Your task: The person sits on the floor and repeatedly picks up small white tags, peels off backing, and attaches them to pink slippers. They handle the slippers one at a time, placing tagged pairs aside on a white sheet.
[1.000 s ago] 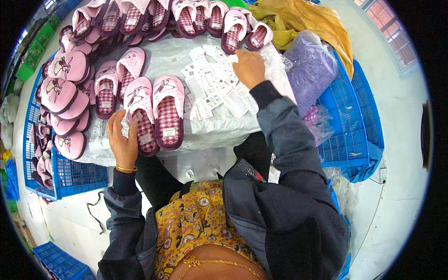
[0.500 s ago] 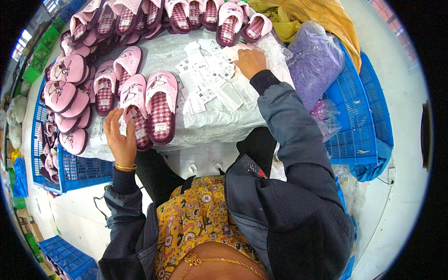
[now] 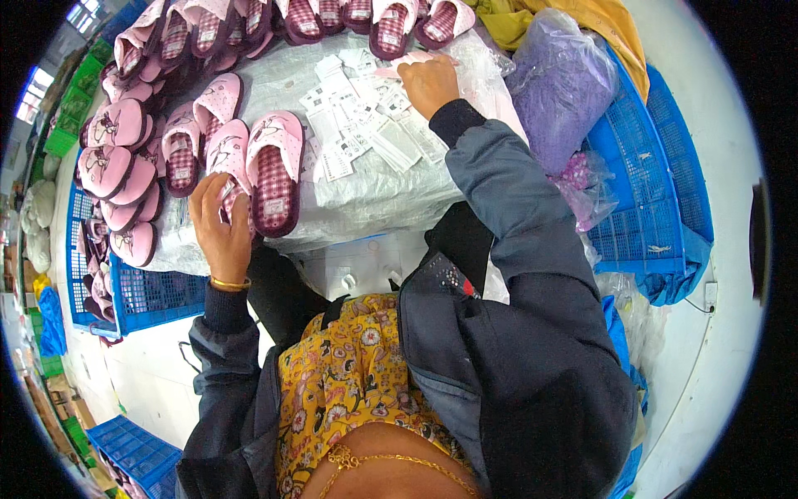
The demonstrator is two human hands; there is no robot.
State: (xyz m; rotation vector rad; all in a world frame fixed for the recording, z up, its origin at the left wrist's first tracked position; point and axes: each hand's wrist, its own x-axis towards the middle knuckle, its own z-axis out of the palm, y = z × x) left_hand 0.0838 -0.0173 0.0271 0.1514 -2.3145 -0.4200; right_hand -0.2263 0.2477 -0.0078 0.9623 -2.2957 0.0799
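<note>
My left hand (image 3: 221,223) is at the heel of a pink slipper (image 3: 227,151), with fingers and thumb closed round its checked insole and hiding part of it. Touching that slipper on the right lies its match (image 3: 275,170), a pink slipper with a dark sole and checked lining. My right hand (image 3: 430,86) is closed at the far side of the table, over a pale pink sheet (image 3: 413,61). Its fingertips are hidden, so what they pinch cannot be made out. Loose white paper labels (image 3: 349,112) lie spread between my hands.
More pink slippers (image 3: 116,170) line the left and far edges of the plastic-covered table (image 3: 349,204). Blue crates (image 3: 154,293) stand at the left; another blue crate (image 3: 619,170) at the right bears a bag of purple stuff (image 3: 557,87). Yellow cloth (image 3: 611,33) lies behind.
My left hand has moved from beside the slipper onto its heel and closed there. My right hand stays by the pink sheet, still closed. The whole view has shifted slightly.
</note>
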